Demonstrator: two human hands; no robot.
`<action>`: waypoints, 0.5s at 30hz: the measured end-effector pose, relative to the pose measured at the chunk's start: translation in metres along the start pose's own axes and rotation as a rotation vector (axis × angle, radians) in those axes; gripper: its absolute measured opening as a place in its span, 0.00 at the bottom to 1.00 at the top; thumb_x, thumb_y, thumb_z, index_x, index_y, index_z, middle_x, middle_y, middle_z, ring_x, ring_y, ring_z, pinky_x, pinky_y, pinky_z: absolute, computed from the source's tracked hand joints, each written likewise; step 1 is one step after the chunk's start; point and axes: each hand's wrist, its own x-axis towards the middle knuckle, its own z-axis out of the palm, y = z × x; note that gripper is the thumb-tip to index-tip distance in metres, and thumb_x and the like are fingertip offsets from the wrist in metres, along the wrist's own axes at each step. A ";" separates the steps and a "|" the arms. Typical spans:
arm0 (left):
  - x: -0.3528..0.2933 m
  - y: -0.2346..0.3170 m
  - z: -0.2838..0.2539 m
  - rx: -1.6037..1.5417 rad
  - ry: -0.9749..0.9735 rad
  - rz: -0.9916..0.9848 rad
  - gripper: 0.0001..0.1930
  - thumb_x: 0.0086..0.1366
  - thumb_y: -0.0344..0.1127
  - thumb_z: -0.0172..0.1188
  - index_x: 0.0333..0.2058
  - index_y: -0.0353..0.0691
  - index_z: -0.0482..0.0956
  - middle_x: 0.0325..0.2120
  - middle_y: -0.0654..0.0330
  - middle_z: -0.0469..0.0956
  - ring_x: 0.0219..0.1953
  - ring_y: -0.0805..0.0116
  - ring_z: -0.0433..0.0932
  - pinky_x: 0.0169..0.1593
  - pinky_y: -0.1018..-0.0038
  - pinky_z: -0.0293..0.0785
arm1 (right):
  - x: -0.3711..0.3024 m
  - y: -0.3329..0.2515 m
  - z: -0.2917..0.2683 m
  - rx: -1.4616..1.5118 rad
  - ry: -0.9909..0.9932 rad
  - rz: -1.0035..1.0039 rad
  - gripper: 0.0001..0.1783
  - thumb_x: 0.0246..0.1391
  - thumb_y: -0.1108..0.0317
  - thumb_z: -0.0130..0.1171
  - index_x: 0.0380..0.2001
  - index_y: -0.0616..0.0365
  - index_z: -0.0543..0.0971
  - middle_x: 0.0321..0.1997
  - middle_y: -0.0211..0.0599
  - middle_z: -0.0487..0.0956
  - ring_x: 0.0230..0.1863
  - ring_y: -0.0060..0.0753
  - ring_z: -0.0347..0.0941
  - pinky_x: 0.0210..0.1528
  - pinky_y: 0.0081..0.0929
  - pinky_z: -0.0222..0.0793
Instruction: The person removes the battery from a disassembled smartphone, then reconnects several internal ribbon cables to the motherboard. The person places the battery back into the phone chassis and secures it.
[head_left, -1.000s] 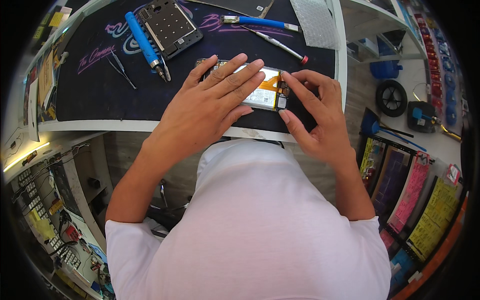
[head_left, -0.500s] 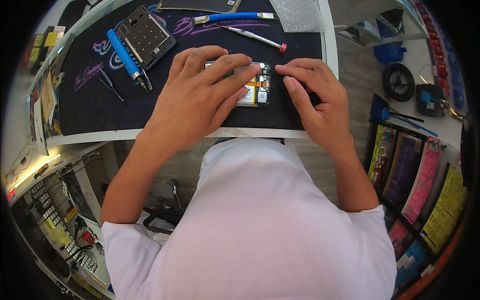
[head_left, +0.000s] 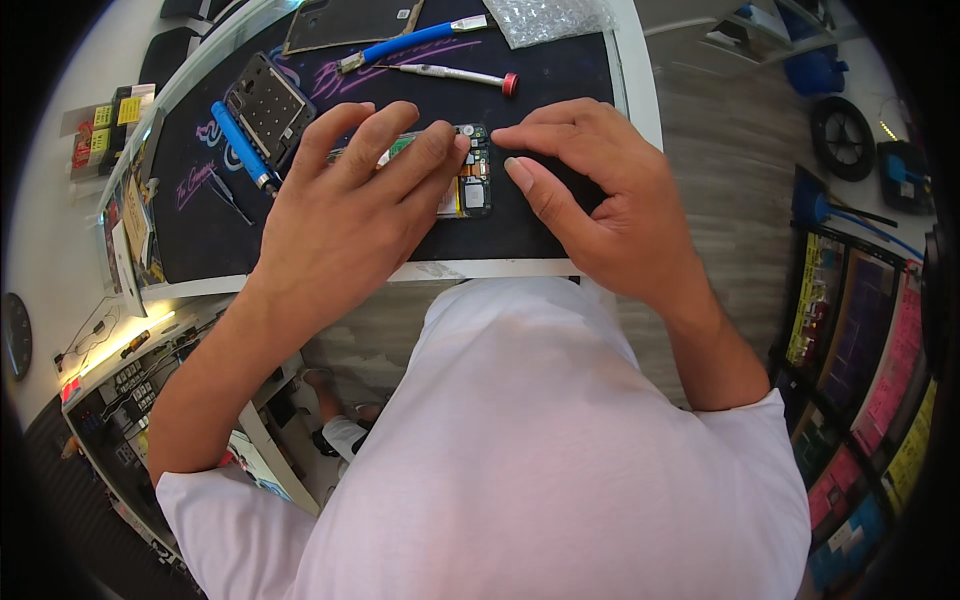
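Observation:
An opened phone [head_left: 475, 198] lies on the dark mat, with its circuit board, an orange flex cable and part of the battery showing at its right end. My left hand [head_left: 335, 220] arches over the phone from the left, fingers apart, and hides most of it; one fingertip is at the board, though contact is unclear. Just off the phone's right end is my right hand [head_left: 620, 205], its thumb and index finger apart with nothing visible between them. Its other fingers are curled and partly hidden.
Beyond the hands lie a silver screwdriver [head_left: 450, 74] with a red cap, a blue-handled brush [head_left: 410, 46] and bubble wrap [head_left: 550, 18]. Left are a blue screwdriver [head_left: 240, 145], a dark phone frame [head_left: 270, 105] and tweezers [head_left: 231, 197]. A back panel [head_left: 350, 25] lies at the far edge.
The whole view has shifted, so the table things sit farther left in the picture. My left fingers have drawn back a little from the board. My right hand stays by the phone's end.

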 end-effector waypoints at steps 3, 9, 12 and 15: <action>0.004 -0.001 -0.006 -0.025 -0.083 0.024 0.21 0.68 0.40 0.72 0.58 0.46 0.87 0.59 0.73 0.79 0.68 0.67 0.71 0.73 0.59 0.66 | 0.000 -0.001 -0.001 0.004 -0.024 -0.010 0.12 0.65 0.72 0.71 0.51 0.58 0.91 0.50 0.42 0.87 0.51 0.42 0.83 0.53 0.34 0.79; -0.001 -0.005 -0.006 -0.296 -0.130 -0.129 0.22 0.75 0.39 0.66 0.65 0.47 0.83 0.64 0.68 0.79 0.69 0.60 0.72 0.74 0.56 0.64 | -0.004 -0.002 -0.003 -0.019 -0.053 -0.009 0.11 0.65 0.70 0.71 0.49 0.58 0.90 0.50 0.40 0.86 0.51 0.43 0.81 0.52 0.36 0.78; -0.012 -0.002 0.001 -0.415 -0.096 -0.278 0.23 0.77 0.39 0.64 0.69 0.50 0.82 0.67 0.67 0.79 0.70 0.57 0.72 0.74 0.55 0.63 | -0.001 0.001 0.000 0.002 -0.021 -0.038 0.11 0.64 0.69 0.71 0.47 0.60 0.90 0.47 0.40 0.85 0.47 0.45 0.79 0.50 0.39 0.77; -0.026 0.003 0.009 -0.427 -0.014 -0.336 0.23 0.77 0.39 0.65 0.69 0.52 0.82 0.68 0.67 0.79 0.70 0.57 0.72 0.74 0.56 0.63 | 0.001 0.002 0.000 -0.050 -0.062 -0.056 0.11 0.65 0.70 0.71 0.49 0.59 0.90 0.48 0.39 0.85 0.48 0.43 0.79 0.50 0.38 0.78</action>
